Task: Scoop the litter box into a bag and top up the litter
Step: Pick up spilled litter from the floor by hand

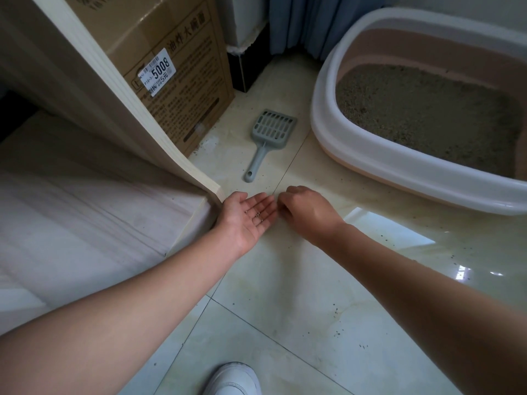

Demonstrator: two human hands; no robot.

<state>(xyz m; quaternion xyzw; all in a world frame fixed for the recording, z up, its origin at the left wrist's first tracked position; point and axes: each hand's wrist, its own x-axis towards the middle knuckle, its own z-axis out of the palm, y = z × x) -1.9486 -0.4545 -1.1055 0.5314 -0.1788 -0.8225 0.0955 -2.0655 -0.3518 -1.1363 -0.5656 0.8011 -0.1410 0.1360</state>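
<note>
So both hands are down low over the tiled floor. The left hand is flat open, palm up, with a few litter grains sitting on it. The right hand is right next to the left fingertips, fingers curled under and knuckles up. Honestly can't tell if it's pinching anything.

The grey scoop is lying on the floor just past the hands, nobody touching it, handle pointing back toward them. The litter box sits off to the right with litter in it. A cardboard box stands left of the scoop. More stray grains are scattered on the tiles, and a white shoe pokes in at the bottom.
</note>
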